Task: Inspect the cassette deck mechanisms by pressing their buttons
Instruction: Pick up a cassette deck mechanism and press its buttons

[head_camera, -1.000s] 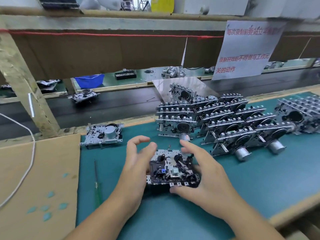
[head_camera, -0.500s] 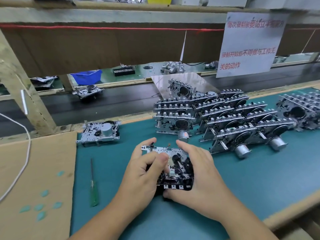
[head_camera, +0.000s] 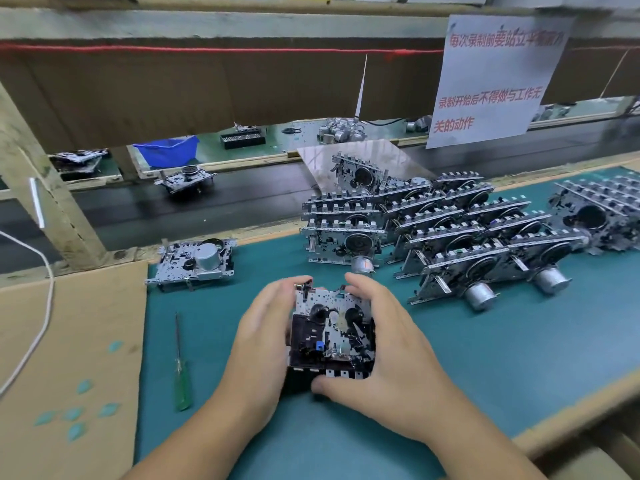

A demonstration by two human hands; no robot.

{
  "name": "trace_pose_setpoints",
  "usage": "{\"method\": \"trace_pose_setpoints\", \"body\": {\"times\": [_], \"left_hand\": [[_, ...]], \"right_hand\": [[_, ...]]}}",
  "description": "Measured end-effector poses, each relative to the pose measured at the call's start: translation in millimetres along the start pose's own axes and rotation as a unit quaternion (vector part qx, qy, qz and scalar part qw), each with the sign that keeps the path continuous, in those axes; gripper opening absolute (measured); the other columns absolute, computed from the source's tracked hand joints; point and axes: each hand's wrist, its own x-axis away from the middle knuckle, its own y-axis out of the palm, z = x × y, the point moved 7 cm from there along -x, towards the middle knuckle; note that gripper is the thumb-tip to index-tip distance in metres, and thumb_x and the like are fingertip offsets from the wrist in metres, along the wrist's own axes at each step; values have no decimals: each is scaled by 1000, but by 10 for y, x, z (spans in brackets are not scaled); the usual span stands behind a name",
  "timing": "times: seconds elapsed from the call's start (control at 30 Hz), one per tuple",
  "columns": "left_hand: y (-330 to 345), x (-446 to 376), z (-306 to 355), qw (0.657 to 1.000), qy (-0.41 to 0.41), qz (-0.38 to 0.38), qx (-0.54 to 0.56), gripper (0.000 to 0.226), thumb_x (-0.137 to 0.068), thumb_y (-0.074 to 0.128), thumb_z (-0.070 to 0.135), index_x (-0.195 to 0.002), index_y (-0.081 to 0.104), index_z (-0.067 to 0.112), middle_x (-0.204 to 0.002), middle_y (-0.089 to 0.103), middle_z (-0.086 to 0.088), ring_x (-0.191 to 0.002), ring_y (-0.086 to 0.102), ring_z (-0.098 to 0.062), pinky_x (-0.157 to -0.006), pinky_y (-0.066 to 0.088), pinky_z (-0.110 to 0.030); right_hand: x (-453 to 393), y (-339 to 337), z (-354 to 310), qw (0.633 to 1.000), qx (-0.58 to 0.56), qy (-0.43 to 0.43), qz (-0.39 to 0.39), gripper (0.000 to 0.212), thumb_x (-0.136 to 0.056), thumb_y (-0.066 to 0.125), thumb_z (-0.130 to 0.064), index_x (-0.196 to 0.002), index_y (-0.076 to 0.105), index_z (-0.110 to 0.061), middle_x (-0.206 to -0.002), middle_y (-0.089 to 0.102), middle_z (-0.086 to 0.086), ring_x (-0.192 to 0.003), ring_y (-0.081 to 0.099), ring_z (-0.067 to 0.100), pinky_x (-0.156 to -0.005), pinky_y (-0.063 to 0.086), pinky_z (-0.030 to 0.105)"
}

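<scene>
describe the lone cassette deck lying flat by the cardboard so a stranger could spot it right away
Start at the teal mat and go to its far left corner, where it meets the brown cardboard sheet. The lone cassette deck lies flat there, beyond the green screwdriver. Unlike the leaning rows of decks to the right, it sits alone, silver motor can facing up.

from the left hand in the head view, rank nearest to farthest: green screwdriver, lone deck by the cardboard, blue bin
From the left hand:
1. Green screwdriver, on the mat just to its left.
2. Lone deck, up and left, at the mat's back edge.
3. Blue bin, far back across the conveyor.
</scene>
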Motion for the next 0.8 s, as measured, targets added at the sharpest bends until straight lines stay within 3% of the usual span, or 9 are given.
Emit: {"method": "trace_pose_setpoints", "body": {"times": [0.07,0.17,0.23,0.3,0.4,0.5,0.63,0.73,0.8], "left_hand": [[2,-14,-23,1000,-4,2,5,25,-89,57,49,-95,73,30,-111,76,-5,-91,73,-23,-77,58,-45],[12,-26,-38,1000,-4,-1,-12,23,-90,58,43,-99,72,27,-102,76,-4,-86,71,-21,-69,56,-38],[-11,-42,-46,1000,-7,6,-18,11,-95,63,34,-96,71,28,-91,73,-5,-76,68,-19,-59,55,-33],[-46,-42,-57,999,-11,28,-36,17,-103,58,24,-91,70,30,-87,68,-6,-71,65,-19,-57,52,-35],[-87,-28,-61,997,-6,54,-49,15,-100,59,29,-89,68,33,-86,67,-4,-74,64,-20,-68,53,-43],[-88,-18,-33,997,1,60,-37,15,-85,58,40,-90,70,32,-94,67,-16,-82,64,-25,-82,54,-56],[-62,-22,-12,998,4,51,-35,18,-85,58,41,-93,72,33,-95,70,-12,-83,66,-23,-83,55,-53],[-94,-46,-37,997,5,63,-32,11,-94,62,32,-91,72,32,-94,70,-10,-84,65,-24,-83,54,-55],[-143,-72,-72,996,-9,83,-23,24,-103,58,20,-88,74,31,-98,70,-14,-88,64,-27,-91,52,-60]], "right_hand": [[18,-3,-18,1000,8,-2,12,115,-50,85,-55,-143,18,-55,-136,34,-39,-130,36,-11,-100,22,-2],[25,-26,-31,999,9,-4,40,107,-51,85,-52,-139,24,-53,-132,42,-34,-125,42,-9,-101,29,4],[20,-32,-24,999,5,-4,40,102,-53,83,-51,-138,25,-51,-132,42,-34,-126,41,-9,-102,29,4],[12,-23,-21,1000,-1,-16,11,105,-56,84,-48,-142,23,-53,-137,36,-36,-133,35,-8,-107,27,7],[5,-5,-47,998,15,-43,-37,117,-57,85,-48,-149,14,-55,-144,27,-37,-141,25,-5,-113,23,13],[-8,-34,-26,998,19,-41,-34,117,-55,86,-48,-148,15,-59,-143,30,-38,-139,30,-6,-111,28,15],[-11,-75,-23,998,35,-44,2,109,-53,82,-46,-145,26,-56,-137,38,-38,-132,39,-6,-108,35,19],[-9,-56,-15,999,21,-49,-7,107,-57,82,-43,-148,26,-54,-139,36,-35,-136,36,-3,-110,33,20],[-16,-48,31,998,7,-46,-33,114,-57,86,-45,-150,20,-55,-146,28,-34,-143,26,-3,-114,26,18]]}}
